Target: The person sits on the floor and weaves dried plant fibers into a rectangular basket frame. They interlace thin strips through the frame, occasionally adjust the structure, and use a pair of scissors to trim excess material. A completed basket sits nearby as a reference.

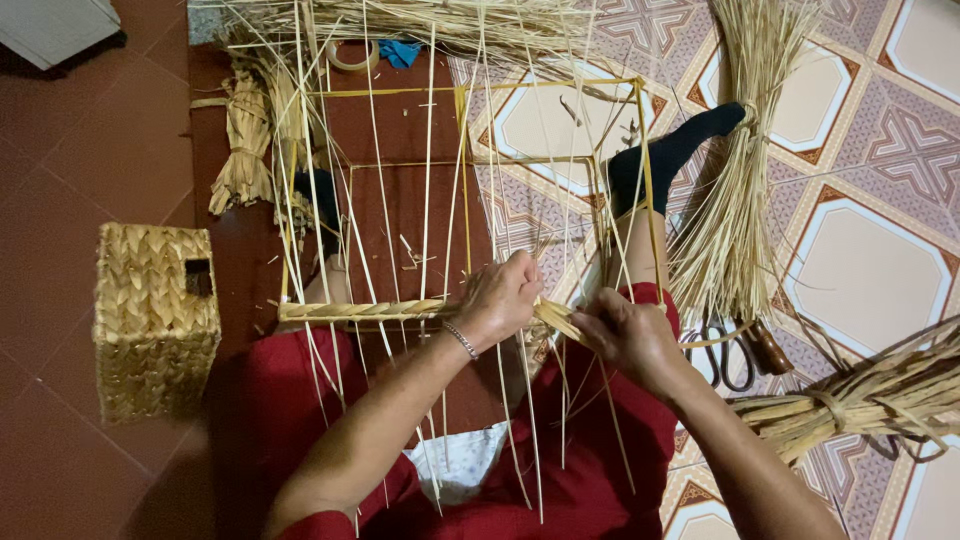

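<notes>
Head cam: we are looking down at our lap. Our left hand (503, 296) is curling shut on the braided straw band (360, 311), w/ fingers pressed around its right end. Our right hand (628, 335) is pinching the loose straw strands (556, 318) just beside it, fingers pressed together. Both hands are almost touching.

The band is lying along the near bar of a thin wire frame (465, 165), which is standing between our legs, above the red skirt (590, 470). Long thin straws (430, 150) are running up & down across the frame.

On the left a woven straw box (150, 320) is sitting on the red floor. Scissors (735, 355) are lying near our right hand, just beside a big straw bundle (735, 200). Another tied bundle (860, 395) is lying at the right edge. A black sock (670, 150) is covering our right foot. A tape roll (352, 55) is sitting at the top.
</notes>
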